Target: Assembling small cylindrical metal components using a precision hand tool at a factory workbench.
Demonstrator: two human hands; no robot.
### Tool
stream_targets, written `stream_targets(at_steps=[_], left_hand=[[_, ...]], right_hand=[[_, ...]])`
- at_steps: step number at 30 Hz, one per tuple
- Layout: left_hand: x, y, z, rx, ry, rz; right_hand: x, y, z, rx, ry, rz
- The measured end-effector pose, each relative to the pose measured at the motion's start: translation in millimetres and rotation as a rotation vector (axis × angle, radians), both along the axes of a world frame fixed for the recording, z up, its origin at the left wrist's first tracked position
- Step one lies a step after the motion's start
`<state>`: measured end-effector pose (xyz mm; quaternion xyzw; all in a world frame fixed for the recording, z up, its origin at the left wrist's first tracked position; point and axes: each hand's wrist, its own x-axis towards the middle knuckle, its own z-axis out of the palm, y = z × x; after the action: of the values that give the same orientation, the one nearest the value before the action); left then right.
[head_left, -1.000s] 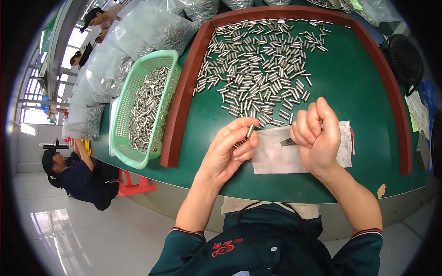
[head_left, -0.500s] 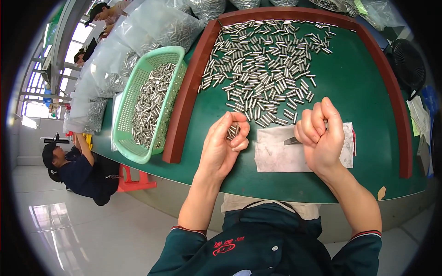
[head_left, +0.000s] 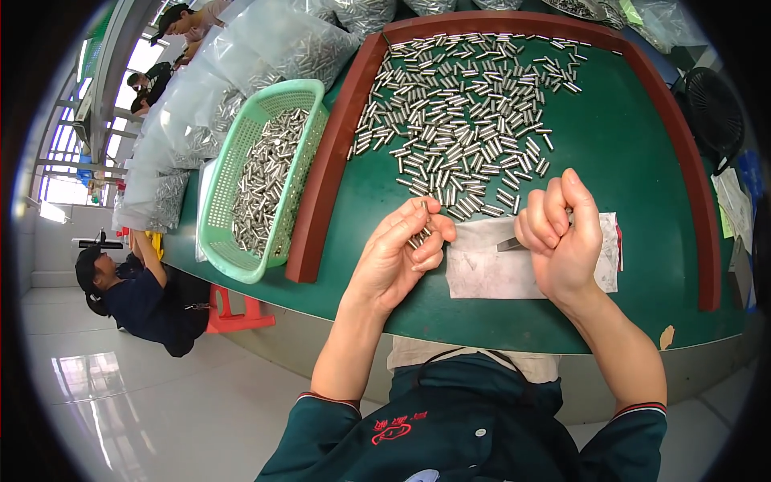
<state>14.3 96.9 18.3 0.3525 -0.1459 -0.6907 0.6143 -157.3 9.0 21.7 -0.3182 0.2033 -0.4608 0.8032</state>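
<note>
My left hand (head_left: pixel 388 259) is closed around several short shiny metal pins (head_left: pixel 419 237), one of them standing up between thumb and fingertips. Above the right part of a stained white cloth (head_left: pixel 486 273), my right hand (head_left: pixel 564 245) is curled with its fingers folded in. A flat grey metal strip (head_left: pixel 508 244), perhaps the end of a tool, sticks out on the left side of that fist; the rest of it is hidden by the fingers. Beyond both hands, many loose metal pins (head_left: pixel 450 145) lie spread over the green tabletop (head_left: pixel 618 145).
A reddish-brown raised frame (head_left: pixel 679 136) borders the work area on three sides. Left of it stands a light green basket (head_left: pixel 213 217) heaped with pins, beside clear bags (head_left: pixel 273 48) of pins. A black fan (head_left: pixel 711 116) is at the right. Co-workers (head_left: pixel 140 293) are at the left.
The fingers of my left hand have shifted up and to the right, and a pin now stands between thumb and fingertips. My right hand stays nearly still.
</note>
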Motion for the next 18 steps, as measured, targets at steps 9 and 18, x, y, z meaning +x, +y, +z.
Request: stream_targets(at_steps=[9,18], left_hand=[[-4.5,0.4,0.6,-0.007,-0.069,-0.024],[-0.6,2.3,-5.4,-0.058,-0.072,-0.041]], right_hand=[[0.0,0.6,0.5,-0.019,-0.026,0.022],[-0.4,0.1,0.9,-0.012,-0.013,0.019]])
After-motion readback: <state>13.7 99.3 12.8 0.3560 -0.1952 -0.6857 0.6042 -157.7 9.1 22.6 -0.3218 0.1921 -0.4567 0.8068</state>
